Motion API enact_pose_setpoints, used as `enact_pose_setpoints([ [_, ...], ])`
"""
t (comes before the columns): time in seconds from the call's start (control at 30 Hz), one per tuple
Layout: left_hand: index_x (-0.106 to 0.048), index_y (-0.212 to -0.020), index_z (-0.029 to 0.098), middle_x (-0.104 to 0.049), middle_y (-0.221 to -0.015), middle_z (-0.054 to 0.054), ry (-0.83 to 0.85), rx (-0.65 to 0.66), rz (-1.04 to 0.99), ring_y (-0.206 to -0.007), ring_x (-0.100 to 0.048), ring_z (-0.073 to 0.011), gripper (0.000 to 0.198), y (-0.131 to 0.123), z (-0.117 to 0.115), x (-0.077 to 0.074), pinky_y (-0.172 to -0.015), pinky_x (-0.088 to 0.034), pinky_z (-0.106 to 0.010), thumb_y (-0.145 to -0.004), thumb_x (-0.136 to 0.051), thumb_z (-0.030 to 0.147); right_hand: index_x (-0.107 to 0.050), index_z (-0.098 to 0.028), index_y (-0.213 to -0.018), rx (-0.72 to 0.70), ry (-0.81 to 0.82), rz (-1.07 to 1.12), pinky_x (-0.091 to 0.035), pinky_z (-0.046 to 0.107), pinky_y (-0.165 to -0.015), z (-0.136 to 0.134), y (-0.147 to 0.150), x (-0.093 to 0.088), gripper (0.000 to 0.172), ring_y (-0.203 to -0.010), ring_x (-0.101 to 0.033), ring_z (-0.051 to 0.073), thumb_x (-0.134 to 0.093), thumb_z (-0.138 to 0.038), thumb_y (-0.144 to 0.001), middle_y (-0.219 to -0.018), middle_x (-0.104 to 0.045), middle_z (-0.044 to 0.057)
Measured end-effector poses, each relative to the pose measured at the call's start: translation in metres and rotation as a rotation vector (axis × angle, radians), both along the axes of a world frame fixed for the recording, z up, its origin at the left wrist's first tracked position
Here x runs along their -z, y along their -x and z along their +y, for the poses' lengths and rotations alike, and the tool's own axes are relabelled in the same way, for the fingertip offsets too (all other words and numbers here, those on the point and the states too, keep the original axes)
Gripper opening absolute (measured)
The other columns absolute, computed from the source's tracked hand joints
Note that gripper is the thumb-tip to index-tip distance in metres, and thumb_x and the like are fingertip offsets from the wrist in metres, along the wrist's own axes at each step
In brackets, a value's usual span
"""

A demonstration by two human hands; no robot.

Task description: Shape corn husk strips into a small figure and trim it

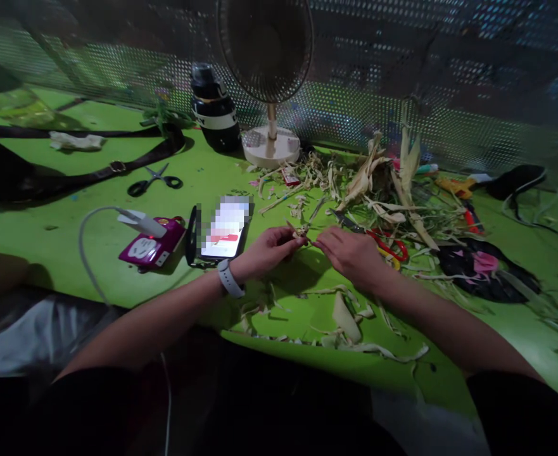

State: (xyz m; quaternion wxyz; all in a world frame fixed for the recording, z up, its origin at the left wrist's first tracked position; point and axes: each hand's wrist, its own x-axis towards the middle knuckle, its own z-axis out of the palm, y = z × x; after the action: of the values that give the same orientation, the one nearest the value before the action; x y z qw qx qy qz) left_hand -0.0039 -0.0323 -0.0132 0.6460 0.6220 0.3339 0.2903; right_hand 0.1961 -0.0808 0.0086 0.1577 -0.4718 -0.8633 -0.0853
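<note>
Near the middle of the green table, my left hand pinches a small piece of dried husk between thumb and fingertips. My right hand is just to its right, fingers pressed together on a thin end of the same piece. The exact shape of the piece is too small to tell. Red-handled scissors lie behind my right hand, partly hidden by it. Husk scraps are spread on the table in front of my hands. A lit phone lies left of my left hand.
A fan and a dark bottle stand at the back. Black scissors, a purple power strip with a cable and a bag strap are at left. A husk pile and a black bundle are at right.
</note>
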Motion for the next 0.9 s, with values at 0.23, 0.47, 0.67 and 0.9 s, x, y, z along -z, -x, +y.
enact_pose_setpoints([
  [0.23,-0.07,-0.085,0.015,-0.059,-0.065,-0.001,-0.264,0.203,0.136,-0.055,-0.047,-0.0088,0.022,0.005,0.003,-0.025,-0.05,-0.034,-0.022,-0.079,-0.067,0.036,-0.065,-0.018,-0.114,-0.075,0.062,-0.032,-0.044,0.028,-0.063,-0.007,-0.013,-0.03,0.028,-0.082,-0.064,0.02,-0.047,-0.028,-0.095,-0.106,-0.07,0.01],
  [0.47,-0.068,-0.106,0.017,-0.067,-0.081,-0.005,-0.371,-0.25,0.108,-0.072,-0.059,-0.0129,0.039,0.016,0.039,-0.032,-0.063,-0.043,-0.023,-0.068,-0.077,0.026,-0.066,-0.014,-0.105,0.376,-0.227,0.25,-0.047,0.032,-0.07,0.024,-0.037,-0.017,0.031,-0.084,-0.066,0.024,-0.04,-0.029,-0.098,-0.095,-0.072,0.014],
  [0.67,-0.069,-0.079,0.016,-0.067,-0.074,-0.005,-0.454,-0.107,0.103,-0.068,-0.057,-0.0145,0.033,-0.013,0.022,-0.043,-0.061,-0.042,-0.026,-0.085,-0.057,0.046,-0.065,-0.013,-0.111,0.359,-0.238,0.356,-0.05,0.03,-0.067,0.031,-0.037,-0.008,0.032,-0.078,-0.07,0.022,-0.039,-0.026,-0.097,-0.102,-0.072,0.014],
  [0.9,-0.058,-0.092,0.014,-0.062,-0.094,-0.01,-0.538,-0.312,0.227,-0.085,-0.057,-0.0187,0.038,-0.048,0.017,-0.043,-0.069,-0.042,-0.029,-0.083,-0.058,0.052,-0.066,-0.013,-0.108,0.314,-0.33,0.369,-0.051,0.029,-0.071,0.018,-0.022,-0.008,0.03,-0.082,-0.071,0.022,-0.042,-0.028,-0.097,-0.103,-0.074,0.014],
])
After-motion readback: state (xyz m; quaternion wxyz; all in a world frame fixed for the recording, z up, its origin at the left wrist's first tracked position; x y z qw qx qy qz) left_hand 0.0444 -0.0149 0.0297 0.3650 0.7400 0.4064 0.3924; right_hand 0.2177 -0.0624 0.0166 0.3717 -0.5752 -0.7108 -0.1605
